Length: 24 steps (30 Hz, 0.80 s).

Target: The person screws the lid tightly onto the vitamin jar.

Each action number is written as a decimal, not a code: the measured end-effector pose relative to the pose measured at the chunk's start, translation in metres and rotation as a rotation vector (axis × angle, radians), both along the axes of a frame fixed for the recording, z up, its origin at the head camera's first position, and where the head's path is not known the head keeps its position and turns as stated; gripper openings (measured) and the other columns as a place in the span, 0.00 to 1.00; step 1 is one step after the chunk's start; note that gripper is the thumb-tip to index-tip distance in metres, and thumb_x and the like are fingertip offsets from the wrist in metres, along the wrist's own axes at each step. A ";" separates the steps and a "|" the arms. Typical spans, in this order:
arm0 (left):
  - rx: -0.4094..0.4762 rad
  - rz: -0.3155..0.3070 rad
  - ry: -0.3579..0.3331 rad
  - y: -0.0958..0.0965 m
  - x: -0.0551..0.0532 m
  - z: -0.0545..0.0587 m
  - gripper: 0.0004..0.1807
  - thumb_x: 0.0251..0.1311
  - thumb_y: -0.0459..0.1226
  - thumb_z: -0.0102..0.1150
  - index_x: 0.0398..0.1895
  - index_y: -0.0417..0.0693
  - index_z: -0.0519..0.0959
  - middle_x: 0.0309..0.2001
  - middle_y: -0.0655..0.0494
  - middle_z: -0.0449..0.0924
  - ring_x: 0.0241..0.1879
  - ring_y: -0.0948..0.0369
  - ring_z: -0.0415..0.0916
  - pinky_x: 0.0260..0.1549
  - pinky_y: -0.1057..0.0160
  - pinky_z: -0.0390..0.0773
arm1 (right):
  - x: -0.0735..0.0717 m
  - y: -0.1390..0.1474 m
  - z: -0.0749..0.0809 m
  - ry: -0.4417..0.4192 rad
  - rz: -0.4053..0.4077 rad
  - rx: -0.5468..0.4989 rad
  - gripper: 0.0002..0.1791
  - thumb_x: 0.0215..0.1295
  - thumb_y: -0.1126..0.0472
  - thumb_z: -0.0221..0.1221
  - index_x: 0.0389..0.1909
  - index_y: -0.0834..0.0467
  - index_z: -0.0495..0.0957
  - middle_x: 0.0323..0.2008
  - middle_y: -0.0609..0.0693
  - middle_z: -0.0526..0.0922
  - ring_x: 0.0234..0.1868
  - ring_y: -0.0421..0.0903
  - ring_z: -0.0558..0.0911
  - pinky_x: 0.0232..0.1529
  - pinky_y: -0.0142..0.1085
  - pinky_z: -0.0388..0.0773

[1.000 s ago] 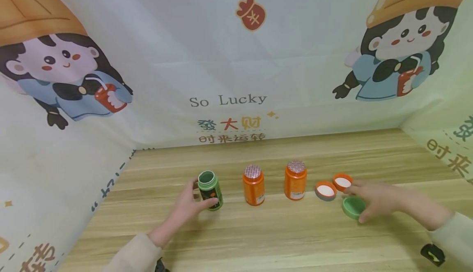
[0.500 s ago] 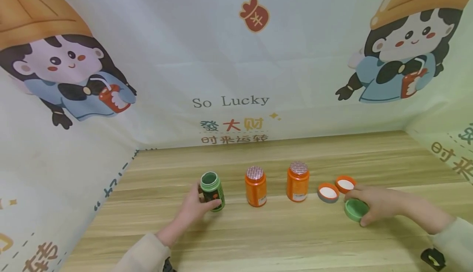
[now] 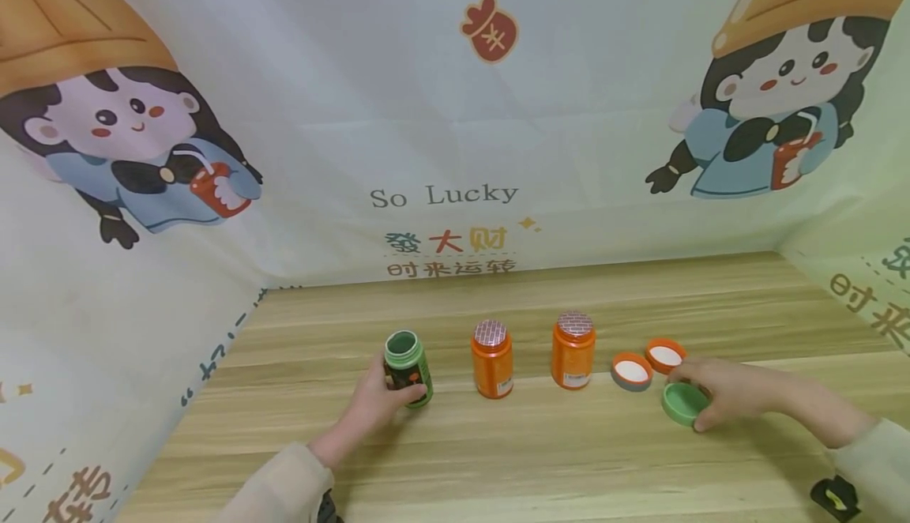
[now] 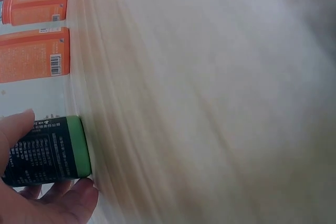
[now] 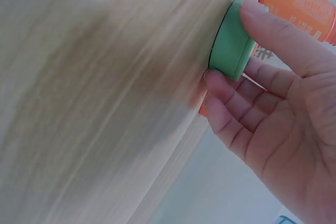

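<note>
My left hand [image 3: 377,398] grips an uncapped green bottle [image 3: 408,381] with a dark label, which stands upright on the table. The left wrist view shows the thumb on one side of this bottle [image 4: 44,153] and the fingers curled on the other. Over at the right, my right hand [image 3: 732,390] pinches the edges of a green lid [image 3: 684,404], which lies with its hollow side up. In the right wrist view, the thumb and fingers are at opposite edges of the lid [image 5: 230,43], close against the table.
Two orange bottles [image 3: 492,369] with patterned seals over their mouths stand between the hands. Two orange-rimmed lids [image 3: 631,371] with white insides lie just left of the right hand. A printed cloth [image 3: 441,136] rises behind the wooden table [image 3: 498,460].
My right hand has settled onto the green lid, its fingers closing around the edges. The left hand keeps its hold on the green bottle. The head view has shifted slightly.
</note>
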<state>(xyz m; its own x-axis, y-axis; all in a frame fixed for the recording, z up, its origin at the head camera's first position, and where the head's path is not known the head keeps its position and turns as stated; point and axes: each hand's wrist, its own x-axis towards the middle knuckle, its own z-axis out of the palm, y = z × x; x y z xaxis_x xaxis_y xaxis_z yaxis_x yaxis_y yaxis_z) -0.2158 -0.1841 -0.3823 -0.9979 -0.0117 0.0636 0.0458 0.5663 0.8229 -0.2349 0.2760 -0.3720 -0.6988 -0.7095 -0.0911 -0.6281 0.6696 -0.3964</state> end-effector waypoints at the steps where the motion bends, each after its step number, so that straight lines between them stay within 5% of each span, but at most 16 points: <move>1: -0.001 -0.002 -0.002 0.000 0.000 0.000 0.38 0.48 0.35 0.67 0.59 0.30 0.58 0.52 0.32 0.71 0.53 0.41 0.69 0.52 0.44 0.68 | 0.000 0.000 0.000 -0.007 -0.006 -0.002 0.25 0.43 0.59 0.68 0.44 0.63 0.72 0.40 0.46 0.71 0.35 0.37 0.68 0.33 0.30 0.68; 14: -0.032 -0.014 0.016 0.000 0.001 0.001 0.38 0.44 0.35 0.70 0.58 0.31 0.61 0.49 0.36 0.74 0.49 0.44 0.71 0.48 0.47 0.71 | -0.002 -0.007 0.018 0.037 -0.051 -0.008 0.27 0.47 0.60 0.65 0.47 0.68 0.69 0.38 0.49 0.74 0.35 0.38 0.69 0.31 0.29 0.68; 24: -0.040 -0.091 -0.004 0.011 0.012 0.002 0.39 0.41 0.35 0.72 0.57 0.32 0.63 0.46 0.40 0.75 0.41 0.50 0.75 0.40 0.53 0.76 | 0.003 -0.033 0.044 0.185 -0.092 -0.093 0.26 0.48 0.61 0.64 0.47 0.68 0.70 0.38 0.48 0.75 0.35 0.39 0.71 0.31 0.30 0.70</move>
<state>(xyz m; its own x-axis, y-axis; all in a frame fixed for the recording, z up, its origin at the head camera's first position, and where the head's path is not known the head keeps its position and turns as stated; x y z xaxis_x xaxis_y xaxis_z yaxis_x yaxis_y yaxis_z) -0.2041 -0.1728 -0.3806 -0.9950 0.0811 0.0584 0.0953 0.5926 0.7999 -0.2317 0.2434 -0.3282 -0.7597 -0.6412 0.1079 -0.6339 0.6933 -0.3430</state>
